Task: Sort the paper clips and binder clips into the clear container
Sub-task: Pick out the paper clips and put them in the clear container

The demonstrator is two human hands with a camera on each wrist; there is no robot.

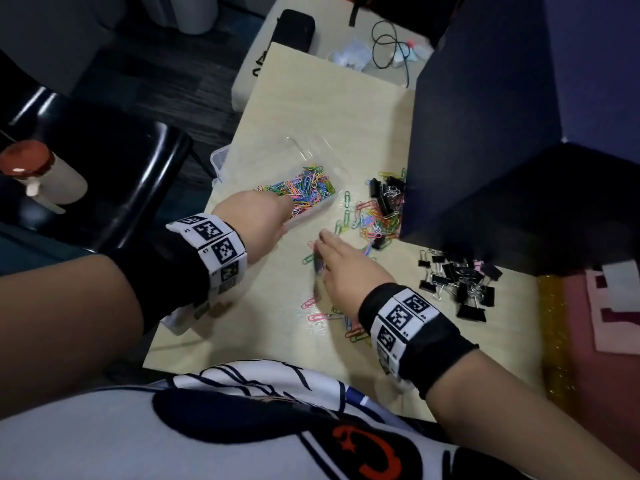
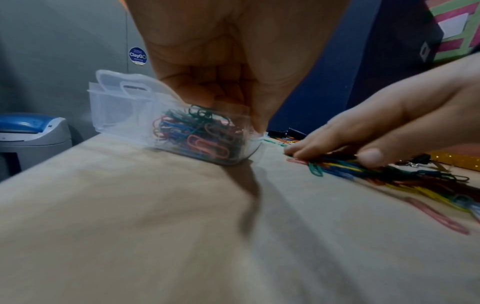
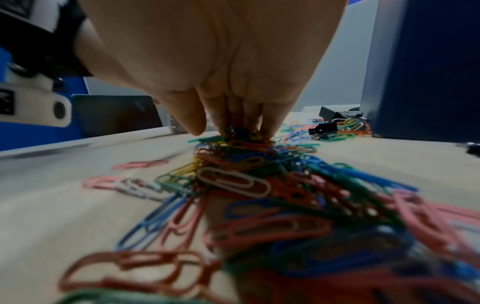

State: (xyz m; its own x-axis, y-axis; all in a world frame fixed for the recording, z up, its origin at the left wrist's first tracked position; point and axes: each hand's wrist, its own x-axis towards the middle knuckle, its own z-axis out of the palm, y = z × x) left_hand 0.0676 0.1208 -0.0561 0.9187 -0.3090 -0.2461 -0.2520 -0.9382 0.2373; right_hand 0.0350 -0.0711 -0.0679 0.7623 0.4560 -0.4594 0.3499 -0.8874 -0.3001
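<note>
The left hand (image 1: 258, 220) reaches over the clear container (image 1: 322, 157), fingers curled down into its coloured paper clips (image 1: 304, 192); whether it holds any is unclear. The right hand (image 1: 343, 268) pinches loose clips (image 3: 246, 156) on the surface (image 1: 311, 109), binder clips (image 1: 460, 285) just beside

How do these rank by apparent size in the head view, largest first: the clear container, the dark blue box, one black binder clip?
1. dark blue box, by far the largest.
2. clear container, partly hidden by the left hand.
3. black binder clip, smallest.
</note>
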